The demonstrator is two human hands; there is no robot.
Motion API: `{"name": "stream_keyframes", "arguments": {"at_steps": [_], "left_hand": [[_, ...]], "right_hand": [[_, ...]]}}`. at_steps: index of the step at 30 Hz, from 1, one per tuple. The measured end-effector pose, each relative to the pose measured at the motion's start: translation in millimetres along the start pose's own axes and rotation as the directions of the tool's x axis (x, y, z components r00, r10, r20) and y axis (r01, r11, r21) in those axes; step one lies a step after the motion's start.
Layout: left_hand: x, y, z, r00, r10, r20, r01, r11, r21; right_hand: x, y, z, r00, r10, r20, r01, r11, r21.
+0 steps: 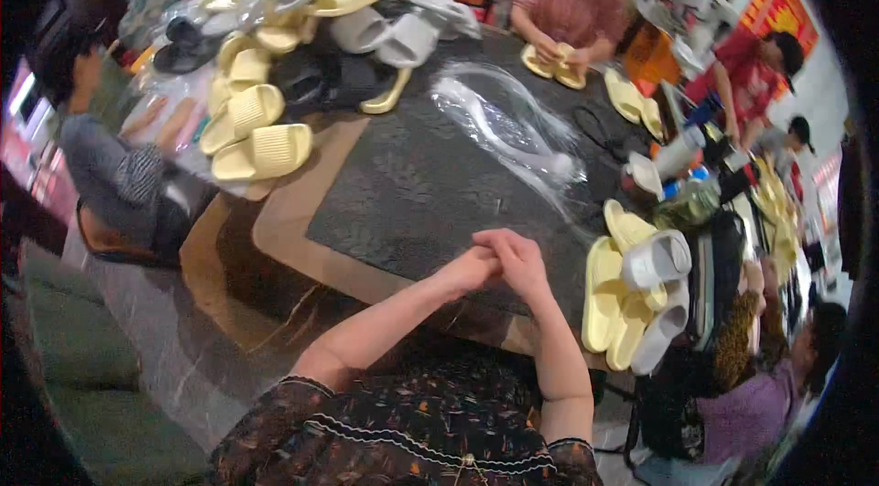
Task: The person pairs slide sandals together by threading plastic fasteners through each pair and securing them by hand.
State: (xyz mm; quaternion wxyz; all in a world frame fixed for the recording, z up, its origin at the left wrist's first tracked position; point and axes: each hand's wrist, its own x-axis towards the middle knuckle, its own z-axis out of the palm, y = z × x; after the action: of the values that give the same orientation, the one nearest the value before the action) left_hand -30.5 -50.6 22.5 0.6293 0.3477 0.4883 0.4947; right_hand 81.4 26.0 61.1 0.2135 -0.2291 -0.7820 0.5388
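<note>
Both hands, left hand [469,268] and right hand [518,259], clasped together over dark table [412,184] (fingers closed, nothing visibly held); next, reaching for yellow slippers [612,294] nearby.

Wearer's body, head view. Both forearms bare from the sleeve hems down to the left hand [467,268] and right hand [518,259]. No rings, watch or bracelet can be made out on either. Garment: short-sleeved top [403,426], dark ground (black to brown) with a small scattered print in orange, cream and pale blue flecks. Sleeve hems carry a thin light edging. A pale wavy trim line runs across the chest, and a small pale knot or button sits at centre front near the lower edge.
</note>
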Motion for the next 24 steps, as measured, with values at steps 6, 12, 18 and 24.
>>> {"name": "stream_keyframes", "arguments": {"at_steps": [6, 12, 18, 24], "left_hand": [[-78, 39, -111, 0.651, 0.611, -0.451, -0.042, 0.622, 0.782], [-136, 67, -335, -0.123, 0.695, -0.709, 0.567, 0.636, 0.524], [-155, 68, -387, 0.301, 0.567, -0.767, 0.266, 0.722, 0.638], [-80, 23, -222, 0.609, 0.343, -0.715, -0.065, 0.92, 0.385]], "right_hand": [[-10, 3, -8, 0.952, 0.247, -0.182, -0.084, 0.78, 0.62], [-21, 22, 9, 0.898, 0.44, -0.026, -0.287, 0.629, 0.722], [-29, 17, 34, 0.913, 0.407, 0.037, -0.331, 0.683, 0.651], [-40, 24, 51, 0.953, 0.296, -0.065, -0.239, 0.865, 0.44]]}}
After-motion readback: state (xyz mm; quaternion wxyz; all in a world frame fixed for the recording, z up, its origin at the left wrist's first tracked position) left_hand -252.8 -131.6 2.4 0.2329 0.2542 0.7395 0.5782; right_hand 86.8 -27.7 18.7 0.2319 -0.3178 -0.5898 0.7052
